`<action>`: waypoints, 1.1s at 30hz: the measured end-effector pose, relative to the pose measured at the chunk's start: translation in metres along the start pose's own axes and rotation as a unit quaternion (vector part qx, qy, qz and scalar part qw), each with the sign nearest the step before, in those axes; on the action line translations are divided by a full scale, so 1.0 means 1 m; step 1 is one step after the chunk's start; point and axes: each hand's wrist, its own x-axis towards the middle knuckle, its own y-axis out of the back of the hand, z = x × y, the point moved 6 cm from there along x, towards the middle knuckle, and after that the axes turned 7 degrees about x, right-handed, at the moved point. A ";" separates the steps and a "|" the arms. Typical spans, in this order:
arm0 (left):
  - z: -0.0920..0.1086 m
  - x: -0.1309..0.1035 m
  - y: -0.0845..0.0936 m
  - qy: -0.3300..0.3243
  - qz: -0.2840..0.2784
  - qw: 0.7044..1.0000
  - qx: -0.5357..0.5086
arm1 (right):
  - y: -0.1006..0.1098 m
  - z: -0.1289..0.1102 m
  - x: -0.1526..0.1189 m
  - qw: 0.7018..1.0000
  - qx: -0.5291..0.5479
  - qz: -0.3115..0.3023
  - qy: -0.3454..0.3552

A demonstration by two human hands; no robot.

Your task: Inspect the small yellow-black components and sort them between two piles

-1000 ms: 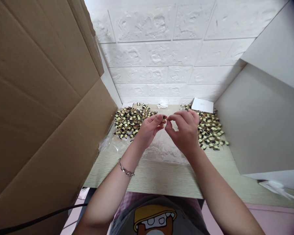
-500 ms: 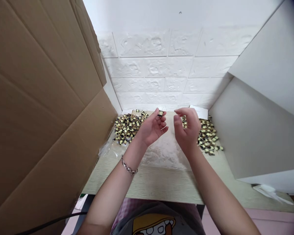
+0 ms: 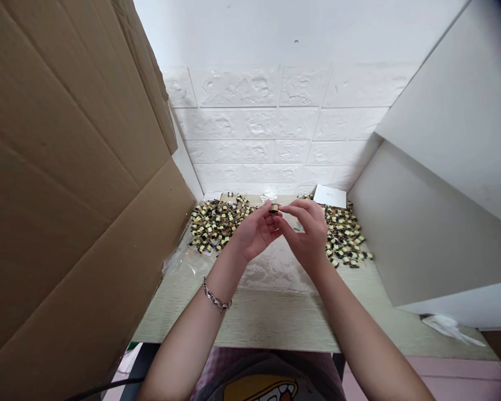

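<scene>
The left hand (image 3: 254, 234) pinches a small yellow-taped coil (image 3: 274, 208) at its fingertips; the right hand (image 3: 308, 225) is half-curled just beside it, whether gripping anything I cannot tell. A steady left pinch should serve best.

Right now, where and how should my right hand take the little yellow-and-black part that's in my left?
Probably a light pinch on the right side of the little yellow-and-black part, coming from the right: the left hand has its thumb at the part's left, while the right side faces your right hand.
</scene>
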 end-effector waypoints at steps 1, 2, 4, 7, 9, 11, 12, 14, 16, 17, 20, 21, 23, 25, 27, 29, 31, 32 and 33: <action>-0.001 0.000 0.000 0.005 -0.001 1.000 0.000 | -0.001 0.001 0.000 1.000 0.020 -0.007 -0.013; -0.003 0.000 0.000 0.009 -0.001 1.000 0.001 | -0.002 0.002 0.000 0.999 0.041 -0.013 -0.027; -0.004 -0.001 0.001 0.012 0.000 1.000 0.008 | -0.003 0.003 0.000 0.995 0.078 -0.024 -0.051; -0.006 -0.001 0.002 0.016 -0.004 1.000 0.021 | -0.005 0.007 -0.001 0.988 0.119 -0.026 -0.091; -0.008 0.000 0.003 0.023 -0.004 0.999 0.033 | -0.006 0.014 -0.002 0.978 0.159 -0.017 -0.137; -0.008 0.001 0.006 0.022 0.010 0.998 0.063 | -0.010 0.026 -0.006 0.949 0.230 -0.003 -0.214; -0.008 0.002 0.009 0.012 0.024 0.996 0.086 | -0.013 0.033 -0.009 0.924 0.278 0.005 -0.263; -0.004 0.002 0.014 -0.031 0.065 0.987 0.144 | -0.020 0.045 -0.016 0.854 0.372 0.026 -0.363; 0.004 0.001 0.018 -0.099 0.107 0.965 0.220 | -0.026 0.052 -0.023 0.781 0.436 0.049 -0.444; 0.008 0.000 0.017 -0.137 0.124 0.947 0.264 | -0.029 0.054 -0.026 0.752 0.456 0.059 -0.473; 0.020 -0.009 0.008 -0.258 0.151 0.864 0.406 | -0.035 0.055 -0.032 0.680 0.503 0.069 -0.529; 0.023 -0.012 0.004 -0.293 0.153 0.831 0.448 | -0.037 0.055 -0.033 0.660 0.520 0.069 -0.538; 0.026 -0.020 -0.006 -0.350 0.149 0.770 0.513 | -0.040 0.053 -0.036 0.626 0.547 0.073 -0.551; 0.028 -0.025 -0.014 -0.384 0.141 0.733 0.543 | -0.043 0.052 -0.038 0.596 0.564 0.083 -0.566; 0.028 -0.028 -0.017 -0.407 0.134 0.722 0.544 | -0.045 0.051 -0.041 0.571 0.575 0.090 -0.579; 0.029 -0.030 -0.018 -0.420 0.138 0.721 0.534 | -0.047 0.049 -0.041 0.554 0.587 0.085 -0.584; 0.030 -0.030 -0.016 -0.426 0.148 0.721 0.526 | -0.048 0.048 -0.041 0.546 0.596 0.075 -0.584; 0.030 -0.031 -0.015 -0.429 0.153 0.721 0.521 | -0.048 0.047 -0.042 0.545 0.596 0.070 -0.585; 0.030 -0.031 -0.014 -0.431 0.159 0.723 0.517 | -0.048 0.047 -0.042 0.546 0.595 0.065 -0.586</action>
